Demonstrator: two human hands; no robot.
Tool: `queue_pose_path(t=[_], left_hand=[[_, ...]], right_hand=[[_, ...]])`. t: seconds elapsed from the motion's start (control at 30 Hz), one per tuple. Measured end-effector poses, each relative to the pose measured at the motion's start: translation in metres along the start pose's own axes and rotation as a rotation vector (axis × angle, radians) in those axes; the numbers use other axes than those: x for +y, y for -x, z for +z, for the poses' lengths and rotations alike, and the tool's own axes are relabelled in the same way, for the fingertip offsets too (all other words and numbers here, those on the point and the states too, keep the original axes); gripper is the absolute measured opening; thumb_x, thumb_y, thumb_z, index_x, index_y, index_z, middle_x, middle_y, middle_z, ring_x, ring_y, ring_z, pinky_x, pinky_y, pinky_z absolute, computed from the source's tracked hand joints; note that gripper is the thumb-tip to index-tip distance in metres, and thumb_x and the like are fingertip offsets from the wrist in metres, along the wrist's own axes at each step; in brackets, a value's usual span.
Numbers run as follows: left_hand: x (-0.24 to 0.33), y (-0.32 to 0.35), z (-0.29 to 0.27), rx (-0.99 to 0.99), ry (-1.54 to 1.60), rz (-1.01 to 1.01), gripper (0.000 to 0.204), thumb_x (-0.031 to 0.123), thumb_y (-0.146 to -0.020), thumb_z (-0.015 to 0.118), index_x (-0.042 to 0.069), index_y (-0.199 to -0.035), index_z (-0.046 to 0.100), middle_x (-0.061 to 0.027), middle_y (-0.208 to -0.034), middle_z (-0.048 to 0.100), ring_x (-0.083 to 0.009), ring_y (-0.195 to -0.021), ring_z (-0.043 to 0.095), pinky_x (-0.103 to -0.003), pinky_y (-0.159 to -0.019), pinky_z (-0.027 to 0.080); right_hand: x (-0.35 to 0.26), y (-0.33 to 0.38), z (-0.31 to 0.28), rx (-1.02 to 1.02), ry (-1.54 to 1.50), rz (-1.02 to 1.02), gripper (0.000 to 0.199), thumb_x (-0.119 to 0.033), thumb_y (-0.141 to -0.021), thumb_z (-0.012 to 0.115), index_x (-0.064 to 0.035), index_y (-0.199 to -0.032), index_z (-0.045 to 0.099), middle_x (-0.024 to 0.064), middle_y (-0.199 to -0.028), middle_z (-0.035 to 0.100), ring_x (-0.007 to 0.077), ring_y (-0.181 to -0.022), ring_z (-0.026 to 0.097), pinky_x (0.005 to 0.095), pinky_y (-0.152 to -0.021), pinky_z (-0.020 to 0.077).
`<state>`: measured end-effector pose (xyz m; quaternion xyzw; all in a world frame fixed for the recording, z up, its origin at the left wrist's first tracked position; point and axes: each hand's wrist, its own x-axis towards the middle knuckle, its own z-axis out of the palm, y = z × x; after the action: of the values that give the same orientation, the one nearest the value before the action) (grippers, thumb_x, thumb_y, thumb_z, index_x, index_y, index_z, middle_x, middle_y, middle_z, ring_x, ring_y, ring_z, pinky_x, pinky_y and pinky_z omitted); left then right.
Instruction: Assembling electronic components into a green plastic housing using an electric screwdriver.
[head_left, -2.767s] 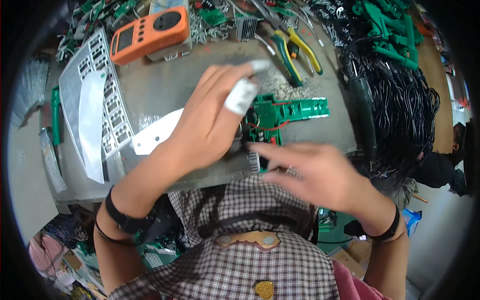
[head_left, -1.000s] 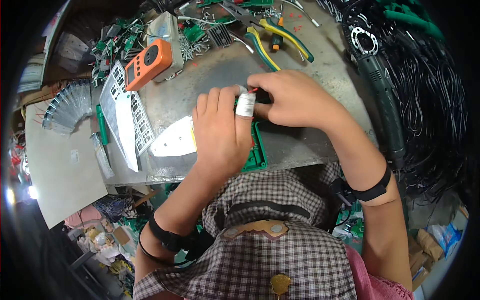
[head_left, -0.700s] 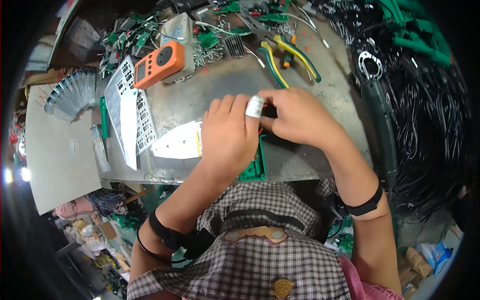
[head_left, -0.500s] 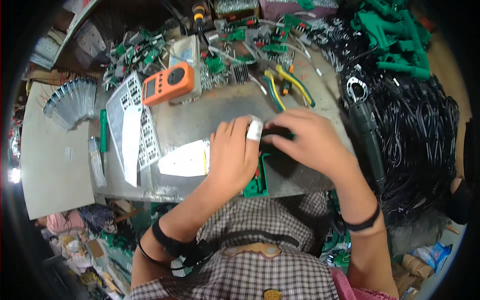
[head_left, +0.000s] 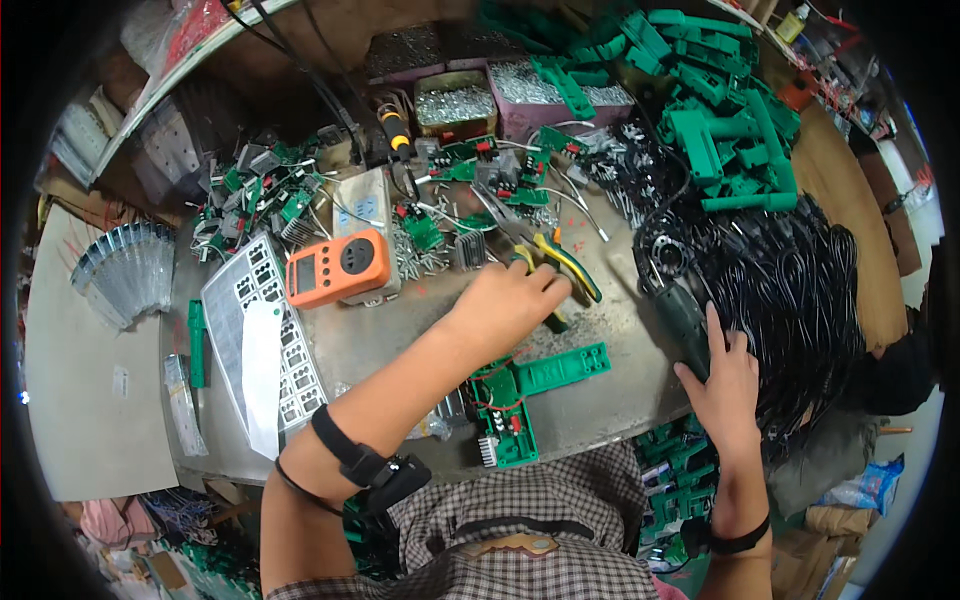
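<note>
1. In the head view, we are holding our left hand (head_left: 508,305) over the pliers (head_left: 578,272); its bent fingers are covering part of a yellow-green handle, and we cannot tell whether that grip is pinching it.
2. Our right hand (head_left: 727,388) is sitting at the black tool (head_left: 682,322) on the right, its grip spread: thumb and forefinger are standing apart on either side of the tool. Whether they are touching it, we cannot tell.
3. The green casing (head_left: 550,372) is lying between our hands, near the table's (head_left: 640,375) front edge. Red wires are crossing it, a finned metal piece is showing at its near end, and its narrow arm is pointing right.
4. Left of the pliers, the orange meter (head_left: 337,268) is leaning on a pale box (head_left: 372,212).
5. Black cables (head_left: 805,290) are heaping up beyond the tool, with green shells (head_left: 715,140) piling behind them.
</note>
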<state>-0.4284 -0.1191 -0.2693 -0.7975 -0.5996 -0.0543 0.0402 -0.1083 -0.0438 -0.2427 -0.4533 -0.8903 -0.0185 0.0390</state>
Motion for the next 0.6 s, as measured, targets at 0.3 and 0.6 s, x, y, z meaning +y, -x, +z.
queue_pose_path(t=[0.3,0.6], left_hand=[[0.028,0.102,-0.098,0.572,0.195,0.018,0.031,0.014,-0.073,0.069,0.008,-0.104,0.065,-0.0066,-0.115,0.064,-0.0204,-0.088,0.063,-0.026,-0.059,0.052],[-0.009,0.283,-0.077,0.524,0.16,-0.545,0.028,-0.015,-0.072,0.057,-0.002,-0.096,0.062,-0.0186,-0.096,0.063,-0.0334,-0.089,0.063,-0.038,-0.08,0.05]], right_hand=[[0.025,0.0,0.029,0.152,-0.135,-0.008,0.078,-0.025,-0.082,0.078,-0.0115,-0.151,0.044,0.012,-0.1,0.062,0.0292,-0.096,0.057,0.0402,-0.093,0.0371],[0.027,-0.033,-0.071,0.177,-1.708,0.197,0.066,-0.025,-0.086,0.065,-0.0041,-0.144,0.04,-0.0006,-0.08,0.05,0.013,-0.07,0.051,0.0277,-0.063,0.0454]])
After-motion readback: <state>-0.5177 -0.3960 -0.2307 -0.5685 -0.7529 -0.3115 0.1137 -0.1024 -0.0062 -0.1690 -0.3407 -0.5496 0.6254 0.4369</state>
